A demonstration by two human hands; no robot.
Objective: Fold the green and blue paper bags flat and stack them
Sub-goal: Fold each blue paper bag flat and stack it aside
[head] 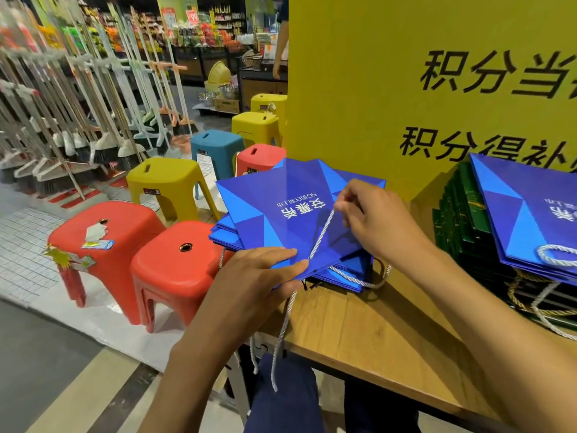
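Note:
A flat blue paper bag (281,210) with white lettering lies on top of a stack of blue bags (228,235) at the left end of the wooden table (374,332). My left hand (262,276) grips its near edge, fingers on top. My right hand (371,217) pinches the bag's white rope handle (321,235) and holds it taut over the bag. A second rope handle hangs off the table edge. At the right stands a pile of green bags (459,220) with a blue bag (530,214) on top.
A tall yellow sign board (406,73) stands behind the table. Red, yellow and blue plastic stools (178,264) crowd the floor to the left. Brooms and mops line a rack further left. A person stands in the far aisle.

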